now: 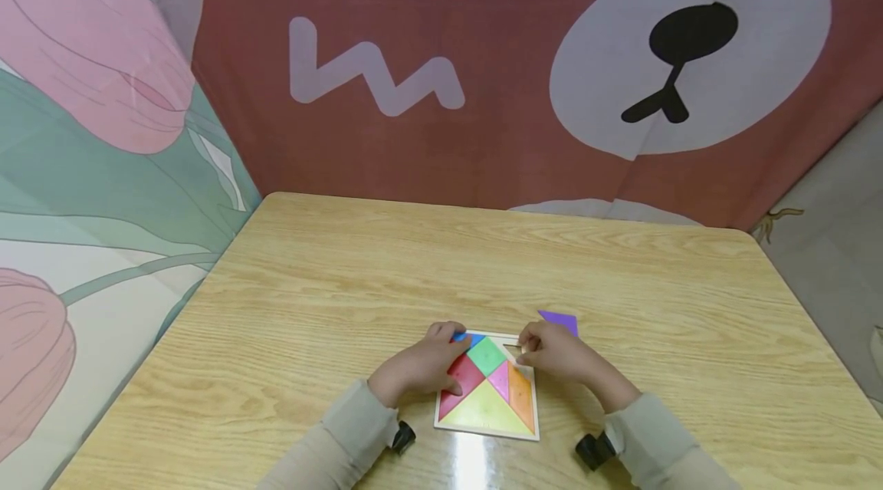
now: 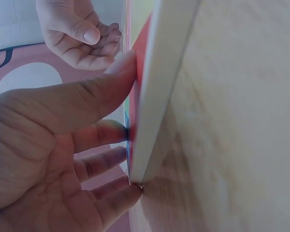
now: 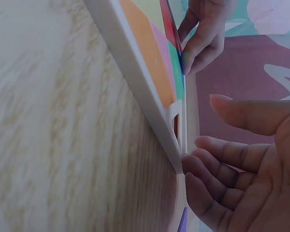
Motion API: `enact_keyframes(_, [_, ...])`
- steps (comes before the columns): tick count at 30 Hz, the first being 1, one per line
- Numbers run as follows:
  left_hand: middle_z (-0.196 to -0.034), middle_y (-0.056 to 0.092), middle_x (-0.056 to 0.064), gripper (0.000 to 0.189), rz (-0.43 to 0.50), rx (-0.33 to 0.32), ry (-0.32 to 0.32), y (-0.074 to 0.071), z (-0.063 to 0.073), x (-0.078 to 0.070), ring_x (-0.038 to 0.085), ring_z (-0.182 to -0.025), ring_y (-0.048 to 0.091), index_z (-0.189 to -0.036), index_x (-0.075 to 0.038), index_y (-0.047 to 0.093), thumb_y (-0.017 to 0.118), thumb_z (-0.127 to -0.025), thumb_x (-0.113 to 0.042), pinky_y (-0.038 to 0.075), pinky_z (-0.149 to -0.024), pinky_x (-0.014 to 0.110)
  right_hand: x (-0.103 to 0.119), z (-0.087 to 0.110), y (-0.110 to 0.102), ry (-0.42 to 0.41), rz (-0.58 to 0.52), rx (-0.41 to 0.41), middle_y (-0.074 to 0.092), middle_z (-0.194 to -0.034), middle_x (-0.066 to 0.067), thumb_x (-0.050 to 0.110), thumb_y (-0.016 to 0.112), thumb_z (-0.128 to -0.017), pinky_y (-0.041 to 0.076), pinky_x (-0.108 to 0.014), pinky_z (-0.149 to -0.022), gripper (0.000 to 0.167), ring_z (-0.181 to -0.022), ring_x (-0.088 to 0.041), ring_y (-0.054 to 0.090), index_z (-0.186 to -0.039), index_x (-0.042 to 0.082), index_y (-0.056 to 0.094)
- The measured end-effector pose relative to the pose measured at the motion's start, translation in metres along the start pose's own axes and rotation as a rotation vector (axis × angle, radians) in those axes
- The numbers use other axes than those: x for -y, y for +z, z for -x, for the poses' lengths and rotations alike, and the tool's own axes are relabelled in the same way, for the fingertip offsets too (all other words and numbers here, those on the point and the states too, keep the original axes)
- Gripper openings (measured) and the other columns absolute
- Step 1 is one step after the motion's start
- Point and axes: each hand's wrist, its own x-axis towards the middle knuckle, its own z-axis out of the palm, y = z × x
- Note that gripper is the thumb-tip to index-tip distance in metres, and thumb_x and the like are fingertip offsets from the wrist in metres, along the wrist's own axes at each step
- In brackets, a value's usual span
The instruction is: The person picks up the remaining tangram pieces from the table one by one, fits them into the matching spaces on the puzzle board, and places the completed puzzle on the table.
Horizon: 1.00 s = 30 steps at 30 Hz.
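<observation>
A square tangram board (image 1: 483, 432) with a pale frame lies near the table's front. My left hand (image 1: 426, 366) rests on its left side; in the left wrist view the thumb touches the red piece (image 2: 141, 46) while the other fingertips meet the frame's far edge. Green (image 1: 487, 356), yellow (image 1: 486, 409), pink (image 1: 499, 380), orange (image 1: 520, 396) and partly covered blue (image 1: 476, 340) pieces sit inside. My right hand (image 1: 557, 352) is at the top right corner, beside a gap in the board; its loosely bent fingers hold nothing. Behind it lies a purple piece (image 1: 562, 319), partly hidden.
The wooden table (image 1: 414, 268) stretches beyond the board to a hanging cloth (image 1: 497, 152) printed with a bear face. On the left hangs a floral cloth (image 1: 103, 183). Dark wrist devices show beneath both sleeves.
</observation>
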Motion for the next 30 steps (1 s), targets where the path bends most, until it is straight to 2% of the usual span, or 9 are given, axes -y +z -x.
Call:
enact_keyframes(8, [-0.132, 0.027, 0.006, 0.067, 0.013, -0.005, 0.006, 0.001, 0.000, 0.002, 0.020, -0.119, 0.022, -0.131, -0.007, 0.036, 0.067, -0.075, -0.025, 0.033, -0.089, 0.027, -0.003, 0.002, -0.004, 0.034, -0.003, -0.042, 0.049, -0.073, -0.002, 0.007, 0.065, -0.073, 0.040, -0.026, -0.057, 0.017, -0.067, -0.014, 0.045, -0.084, -0.002, 0.056])
enact_keyframes(15, [-0.132, 0.026, 0.006, 0.067, 0.012, 0.001, 0.007, 0.002, -0.001, 0.002, 0.019, -0.118, 0.023, -0.132, -0.007, 0.036, 0.067, -0.075, -0.026, 0.033, -0.090, 0.026, -0.004, 0.003, -0.008, 0.023, 0.006, -0.075, 0.051, -0.075, -0.003, 0.006, 0.064, -0.073, 0.042, -0.027, -0.060, 0.018, -0.070, -0.015, 0.047, -0.086, -0.004, 0.056])
enact_keyframes(25, [-0.133, 0.026, 0.007, 0.066, 0.004, 0.000, 0.013, 0.002, -0.001, 0.002, 0.021, -0.119, 0.022, -0.131, -0.006, 0.036, 0.066, -0.076, -0.026, 0.032, -0.091, 0.027, -0.006, 0.005, -0.014, 0.074, 0.050, -0.145, 0.052, -0.086, -0.009, 0.009, 0.065, -0.074, 0.043, -0.036, -0.070, 0.022, -0.079, -0.022, 0.050, -0.092, -0.003, 0.058])
enact_keyframes(30, [-0.132, 0.026, 0.007, 0.066, -0.002, 0.000, 0.007, 0.002, -0.001, 0.002, 0.021, -0.118, 0.023, -0.131, -0.006, 0.037, 0.066, -0.075, -0.026, 0.032, -0.091, 0.027, -0.010, 0.006, -0.016, 0.088, 0.055, -0.165, 0.052, -0.094, -0.012, 0.014, 0.064, -0.076, 0.042, -0.040, -0.074, 0.030, -0.085, -0.026, 0.050, -0.098, -0.005, 0.057])
